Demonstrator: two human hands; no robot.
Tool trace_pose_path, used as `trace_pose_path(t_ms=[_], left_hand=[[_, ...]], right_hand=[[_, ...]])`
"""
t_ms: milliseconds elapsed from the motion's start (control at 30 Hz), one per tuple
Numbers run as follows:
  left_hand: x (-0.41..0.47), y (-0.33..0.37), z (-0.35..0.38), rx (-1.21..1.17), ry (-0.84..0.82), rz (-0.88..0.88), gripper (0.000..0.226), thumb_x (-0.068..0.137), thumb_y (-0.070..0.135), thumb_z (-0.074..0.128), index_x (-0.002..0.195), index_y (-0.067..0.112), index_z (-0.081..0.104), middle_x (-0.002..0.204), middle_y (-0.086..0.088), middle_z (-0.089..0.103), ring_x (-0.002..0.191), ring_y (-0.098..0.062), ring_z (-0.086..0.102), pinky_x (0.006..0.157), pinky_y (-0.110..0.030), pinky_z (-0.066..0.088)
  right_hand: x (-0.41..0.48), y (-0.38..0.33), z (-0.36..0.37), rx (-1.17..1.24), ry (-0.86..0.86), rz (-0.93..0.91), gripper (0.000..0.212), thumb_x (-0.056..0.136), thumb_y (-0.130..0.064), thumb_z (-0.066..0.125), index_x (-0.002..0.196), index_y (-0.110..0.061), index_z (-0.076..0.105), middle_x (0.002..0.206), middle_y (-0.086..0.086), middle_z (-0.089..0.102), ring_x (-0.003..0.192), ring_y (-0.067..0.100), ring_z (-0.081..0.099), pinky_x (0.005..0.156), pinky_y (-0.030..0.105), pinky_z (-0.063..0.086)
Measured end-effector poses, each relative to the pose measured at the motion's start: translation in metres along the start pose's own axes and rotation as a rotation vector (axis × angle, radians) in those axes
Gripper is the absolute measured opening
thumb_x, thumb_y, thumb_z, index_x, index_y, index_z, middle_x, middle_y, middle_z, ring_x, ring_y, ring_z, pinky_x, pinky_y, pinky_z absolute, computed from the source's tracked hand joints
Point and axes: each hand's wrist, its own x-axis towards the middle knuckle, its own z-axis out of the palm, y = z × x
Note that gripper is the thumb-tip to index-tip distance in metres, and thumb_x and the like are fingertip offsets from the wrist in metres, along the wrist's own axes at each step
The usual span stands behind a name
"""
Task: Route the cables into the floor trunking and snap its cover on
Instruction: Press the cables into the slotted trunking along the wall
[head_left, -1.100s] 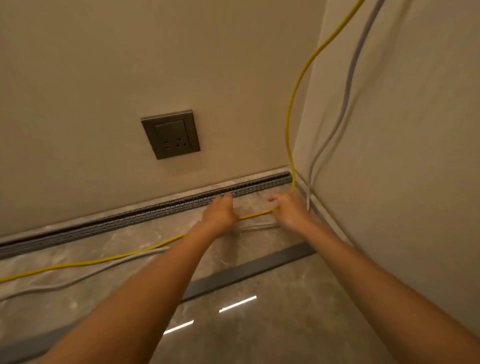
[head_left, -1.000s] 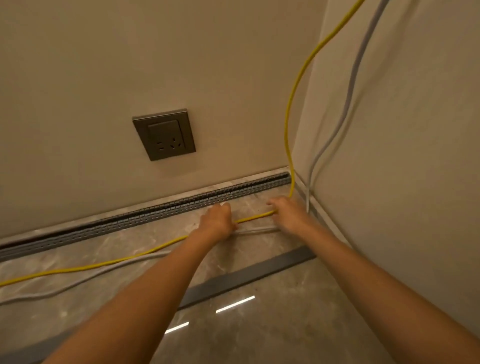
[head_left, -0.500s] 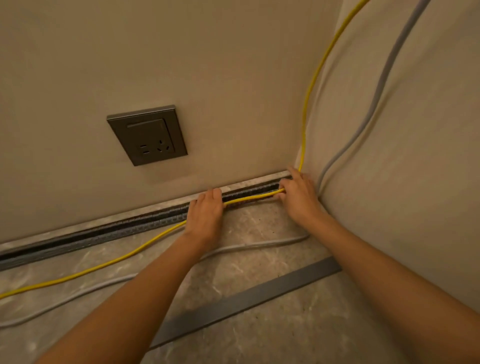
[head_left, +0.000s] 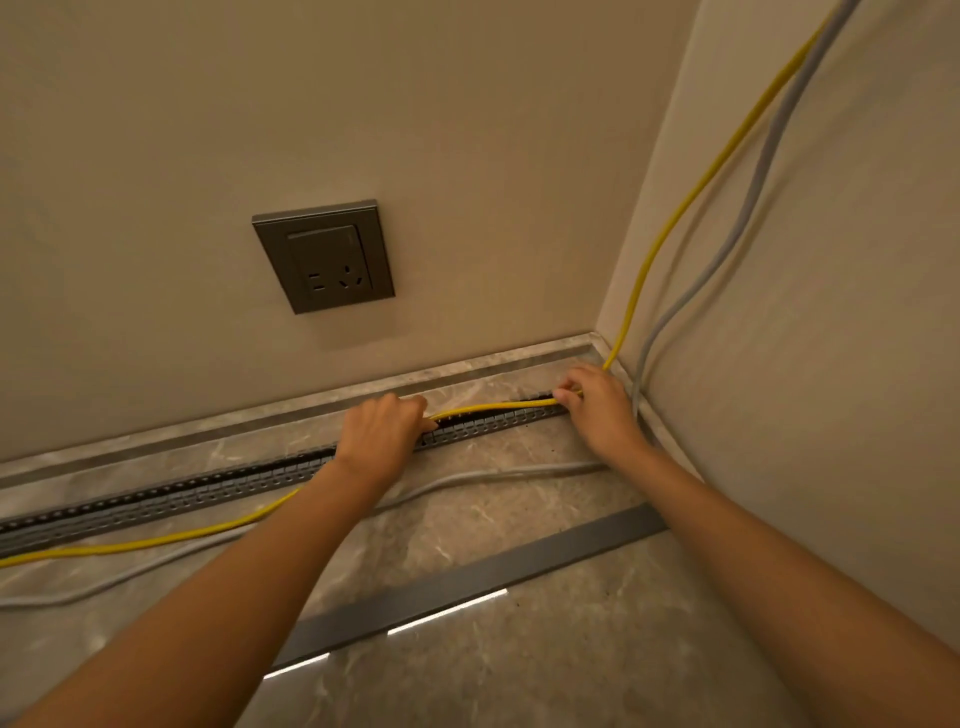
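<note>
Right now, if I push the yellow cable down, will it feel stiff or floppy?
Probably somewhat springy: the yellow cable bows up above the trunking between the left hand and right hand. Likely bendy overall, since it curves loosely across the floor.

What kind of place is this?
Probably a room corner in a home or office: a wall socket sits above a marble-look floor, and floor trunking runs along the wall's foot with a yellow cable along it.
</note>
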Motion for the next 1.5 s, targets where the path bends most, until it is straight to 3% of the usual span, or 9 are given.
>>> trace_pose_path(t_ms=[100,200,300,567,933,1100,1300,1400,1500], left_hand=[[-0.002,-0.001,0.002,-0.057,0.036,0.032,0.023,0.1,0.03,0.04,0.088,0.012,0.048,0.105,-0.018,0.067,0.098,-0.038,0.061,0.065,-0.039,0.039],[-0.004,0.0,0.006,-0.111,0.072,0.006,0.025,0.101,0.029,0.038,0.088,0.013,0.052,0.104,-0.017,0.066,0.096,-0.038,0.061,0.063,-0.034,0.032],[-0.004,0.004,0.006,-0.133,0.073,-0.04,0.028,0.099,0.025,0.041,0.099,0.005,0.061,0.112,-0.016,0.06,0.102,-0.037,0.06,0.067,-0.037,0.038],[0.013,0.006,-0.001,-0.32,-0.075,-0.251,0.027,0.091,0.023,0.057,0.108,0.003,0.061,0.117,-0.019,0.061,0.109,-0.037,0.057,0.085,-0.04,0.049],[0.01,0.013,0.005,-0.605,0.146,-0.386,0.022,0.086,-0.001,0.051,0.092,-0.001,0.072,0.1,-0.023,0.071,0.096,-0.04,0.064,0.082,-0.044,0.054],[0.008,0.018,0.003,-0.278,0.076,-0.224,0.023,0.089,-0.002,0.048,0.103,0.003,0.066,0.107,-0.02,0.067,0.101,-0.038,0.062,0.081,-0.042,0.051],[-0.002,0.023,0.014,-0.192,0.012,-0.079,0.029,0.098,0.017,0.042,0.112,0.002,0.062,0.117,-0.015,0.056,0.103,-0.034,0.059,0.086,-0.041,0.047],[-0.009,0.027,0.011,-0.264,0.06,-0.071,0.025,0.097,0.013,0.044,0.112,0.002,0.06,0.115,-0.017,0.056,0.099,-0.036,0.059,0.082,-0.044,0.049],[-0.014,0.03,0.01,-0.281,0.158,0.002,0.024,0.097,0.014,0.045,0.112,0.001,0.059,0.114,-0.017,0.058,0.096,-0.036,0.06,0.079,-0.044,0.05]], right_hand=[[-0.001,0.001,-0.005,0.002,0.041,0.045,0.013,0.085,-0.007,0.06,0.087,0.005,0.064,0.101,0.023,0.064,0.097,0.034,0.058,0.082,0.034,0.043],[-0.001,0.001,-0.008,-0.033,0.045,0.054,0.014,0.086,-0.009,0.06,0.087,0.004,0.065,0.1,0.024,0.065,0.095,0.033,0.059,0.077,0.033,0.043],[0.001,0.002,-0.011,-0.114,0.01,0.051,0.018,0.089,-0.014,0.057,0.087,0.003,0.063,0.101,0.023,0.064,0.096,0.034,0.058,0.072,0.032,0.039],[0.006,0.011,-0.008,-0.308,-0.066,-0.028,0.018,0.092,-0.005,0.048,0.094,0.001,0.064,0.107,0.021,0.063,0.1,0.034,0.059,0.081,0.038,0.045],[0.006,0.011,-0.005,-0.365,-0.023,0.076,0.023,0.093,-0.012,0.049,0.103,0.002,0.064,0.107,0.023,0.066,0.101,0.036,0.062,0.08,0.038,0.051],[0.001,0.015,-0.003,-0.298,-0.077,0.037,0.021,0.09,0.002,0.045,0.105,0.001,0.06,0.119,0.021,0.056,0.11,0.036,0.054,0.091,0.039,0.045],[-0.01,0.013,-0.018,-0.104,-0.236,-0.052,0.047,0.091,-0.005,0.049,0.136,-0.012,0.038,0.143,0.012,0.042,0.134,0.026,0.035,0.112,0.034,0.027],[-0.02,0.009,-0.026,-0.067,-0.188,-0.118,0.034,0.086,-0.011,0.058,0.12,-0.01,0.053,0.128,0.01,0.052,0.122,0.024,0.046,0.102,0.032,0.036],[-0.029,0.01,-0.031,-0.108,-0.35,-0.127,0.022,0.072,-0.027,0.075,0.085,-0.014,0.063,0.093,0.001,0.056,0.092,0.02,0.056,0.082,0.035,0.047]])
